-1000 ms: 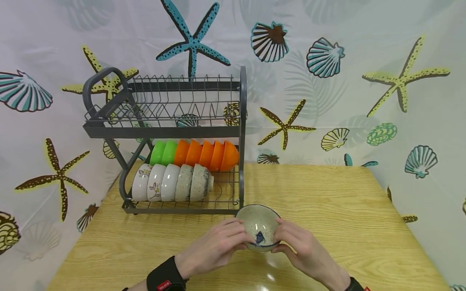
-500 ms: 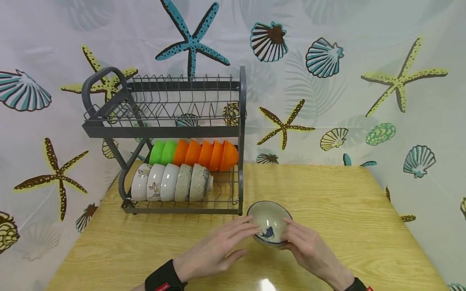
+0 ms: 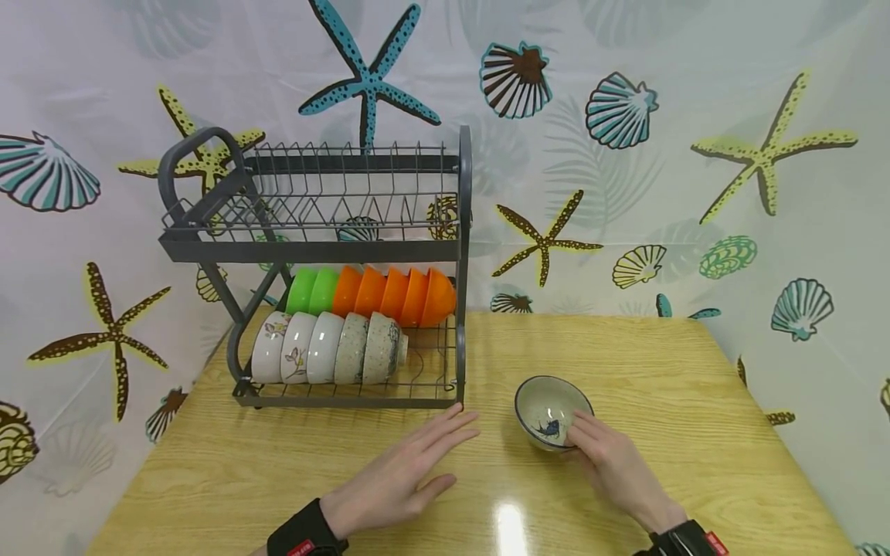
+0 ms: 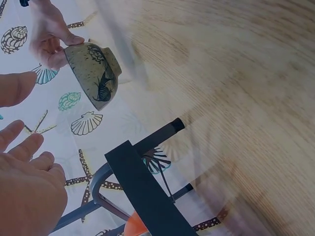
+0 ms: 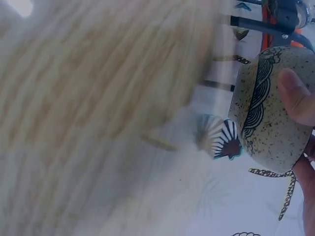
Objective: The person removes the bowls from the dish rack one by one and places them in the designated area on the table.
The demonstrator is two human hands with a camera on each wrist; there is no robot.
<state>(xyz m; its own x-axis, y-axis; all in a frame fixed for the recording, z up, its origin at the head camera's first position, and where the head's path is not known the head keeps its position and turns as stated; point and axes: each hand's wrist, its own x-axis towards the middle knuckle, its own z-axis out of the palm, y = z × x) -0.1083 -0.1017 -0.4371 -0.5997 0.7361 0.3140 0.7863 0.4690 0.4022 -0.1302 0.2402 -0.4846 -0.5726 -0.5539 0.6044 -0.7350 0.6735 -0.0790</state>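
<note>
A speckled beige bowl [image 3: 538, 401] with a dark blue rim and a blue fish painted inside is held by my right hand [image 3: 615, 463]. That hand pinches its near right edge, fingers inside and thumb on the outer wall. In the right wrist view the thumb presses the bowl [image 5: 275, 113] below a blue wave pattern. The left wrist view shows the bowl [image 4: 98, 73] raised above the table. My left hand [image 3: 399, 479] holds nothing; its fingers are stretched out in front of the dish rack [image 3: 348, 403], apart from the bowl.
On the rack's lower shelf stand a front row of white and speckled bowls [image 3: 323, 347] and a back row of green and orange bowls [image 3: 396, 297]. The upper tier [image 3: 313, 251] is bare wire. A patterned curtain [image 3: 647, 185] hangs behind the wooden table [image 3: 695, 432].
The left hand has let go of the bowl and drawn back to the left. The right hand has carried the bowl to the right, away from the rack.
</note>
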